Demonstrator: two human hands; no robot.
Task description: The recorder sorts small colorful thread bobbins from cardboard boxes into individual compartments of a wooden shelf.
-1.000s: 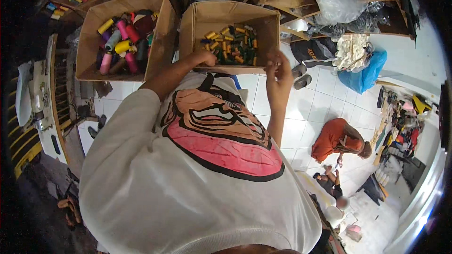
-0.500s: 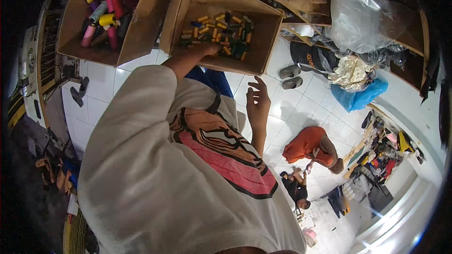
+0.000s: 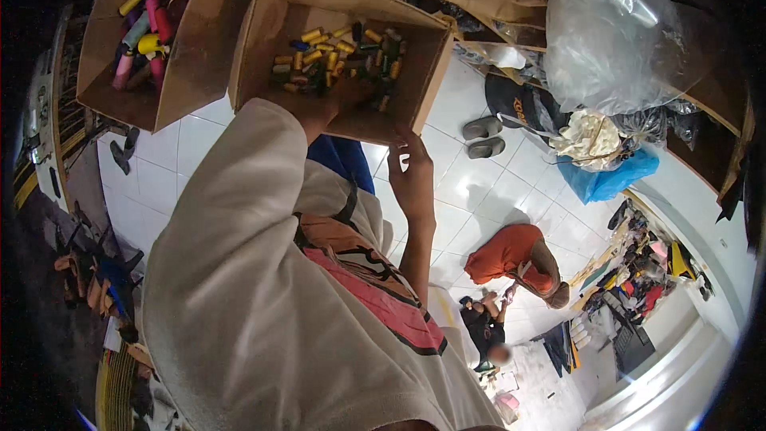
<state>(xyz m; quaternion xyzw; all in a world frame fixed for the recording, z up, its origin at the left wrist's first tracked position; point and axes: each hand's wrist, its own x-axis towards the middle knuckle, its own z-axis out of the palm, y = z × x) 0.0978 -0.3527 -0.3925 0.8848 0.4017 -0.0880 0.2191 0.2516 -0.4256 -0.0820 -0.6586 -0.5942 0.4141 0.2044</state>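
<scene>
Spools (image 3: pixel 332 60) are lying around and beyond your left hand (image 3: pixel 351 94) in the box (image 3: pixel 331 4), its grip hidden; your half-open, empty right hand (image 3: pixel 412 175) is sitting at the near-right corner.

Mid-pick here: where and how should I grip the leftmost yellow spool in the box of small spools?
Probably pinch the yellow spool at mid-length, coming from above, fingers on its near and far sides. It lies crosswise, so its long sides face those ways; the cardboard box is open on top, while its walls hinder a low approach.
</scene>
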